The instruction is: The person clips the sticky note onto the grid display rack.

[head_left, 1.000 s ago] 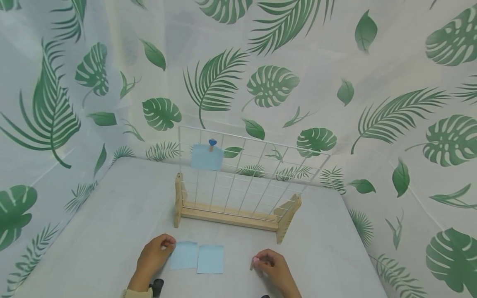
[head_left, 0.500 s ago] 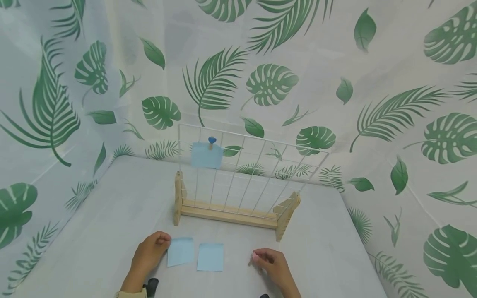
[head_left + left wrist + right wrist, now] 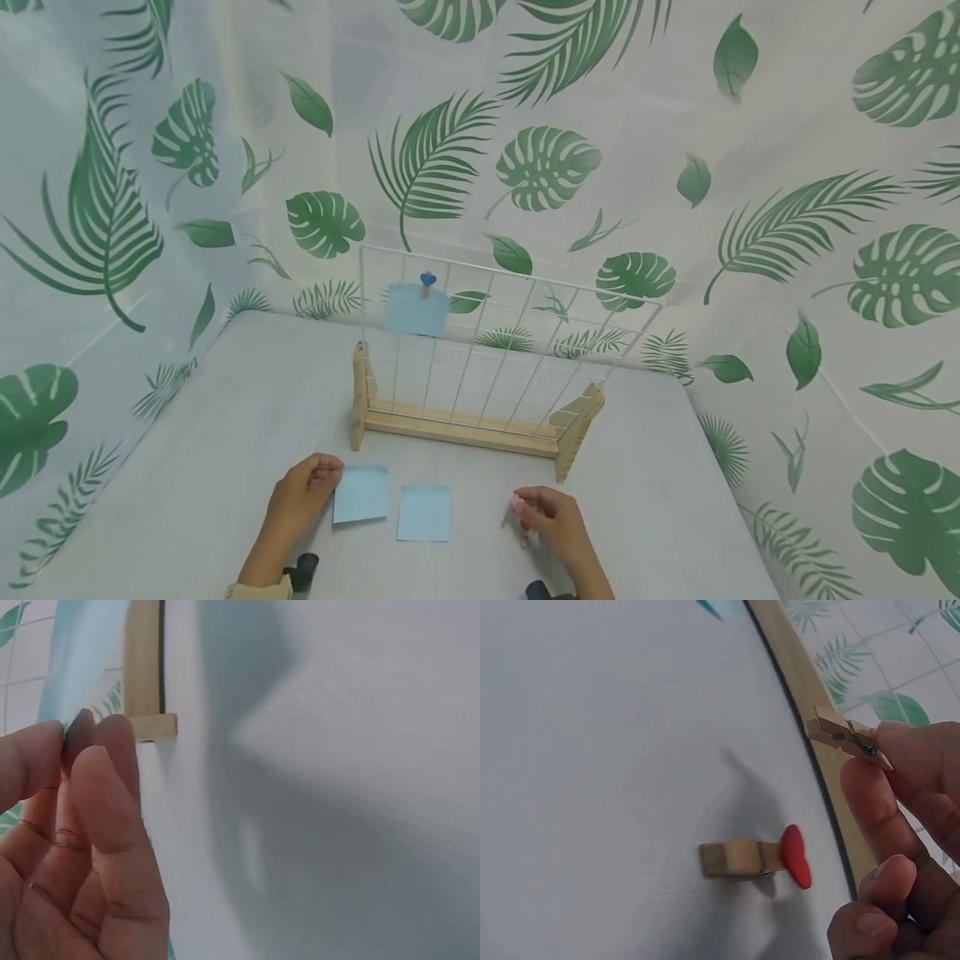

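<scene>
My left hand [image 3: 302, 492] pinches the left edge of a light blue paper note [image 3: 362, 495], lifted off the table; the left wrist view shows that note [image 3: 86, 652] between thumb and fingertip. Beside it another blue note [image 3: 423, 513] lies flat. My right hand [image 3: 553, 518] holds a small wooden clothespin [image 3: 844, 735] between thumb and forefinger; a bit of pink shows at its end in the head view. Under that hand, a second clothespin [image 3: 742, 857] with a red heart [image 3: 795, 856] lies on the table.
A white wire grid [image 3: 480, 350] in a wooden stand [image 3: 465, 433] rises behind the hands. On its upper left hangs a blue note [image 3: 412, 312], held by a clothespin with a blue heart [image 3: 427, 278]. Leaf-printed sheets [image 3: 637, 150] surround the white table [image 3: 285, 383].
My left hand has moved slightly left and up with its note, widening the gap to the flat one. My right hand has risen a little, and the red-heart clothespin now shows below it.
</scene>
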`<control>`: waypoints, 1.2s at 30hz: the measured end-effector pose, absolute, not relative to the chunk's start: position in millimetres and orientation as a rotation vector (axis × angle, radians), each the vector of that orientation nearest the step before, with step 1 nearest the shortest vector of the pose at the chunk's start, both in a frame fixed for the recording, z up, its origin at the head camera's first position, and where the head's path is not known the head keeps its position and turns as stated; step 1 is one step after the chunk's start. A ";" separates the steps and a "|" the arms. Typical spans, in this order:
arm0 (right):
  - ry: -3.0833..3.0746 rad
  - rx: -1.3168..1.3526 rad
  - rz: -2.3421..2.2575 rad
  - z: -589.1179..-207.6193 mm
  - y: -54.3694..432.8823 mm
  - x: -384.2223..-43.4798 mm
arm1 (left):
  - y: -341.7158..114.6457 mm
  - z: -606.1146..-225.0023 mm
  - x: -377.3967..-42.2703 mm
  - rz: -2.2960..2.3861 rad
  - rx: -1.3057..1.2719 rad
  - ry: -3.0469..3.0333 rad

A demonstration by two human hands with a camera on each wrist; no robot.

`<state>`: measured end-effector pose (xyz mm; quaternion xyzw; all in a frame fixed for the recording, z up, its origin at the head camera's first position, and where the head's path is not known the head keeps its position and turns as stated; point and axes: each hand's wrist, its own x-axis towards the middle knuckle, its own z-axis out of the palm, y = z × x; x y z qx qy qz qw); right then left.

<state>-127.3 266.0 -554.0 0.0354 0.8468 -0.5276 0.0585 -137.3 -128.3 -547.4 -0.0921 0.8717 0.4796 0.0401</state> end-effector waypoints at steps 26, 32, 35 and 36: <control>2.675 -0.015 -1.653 -503.9 261.4 -136.6 | -109.7 -514.7 -141.3 1.637 -0.196 2.677; 2.728 -0.046 -1.630 -494.1 260.2 -137.9 | -101.4 -505.2 -141.3 1.678 -0.147 2.717; 2.736 -0.040 -1.631 -490.6 260.1 -139.5 | -95.6 -502.8 -142.9 1.696 -0.132 2.725; 2.737 -0.043 -1.633 -489.7 260.1 -140.2 | -93.5 -502.5 -143.7 1.702 -0.131 2.724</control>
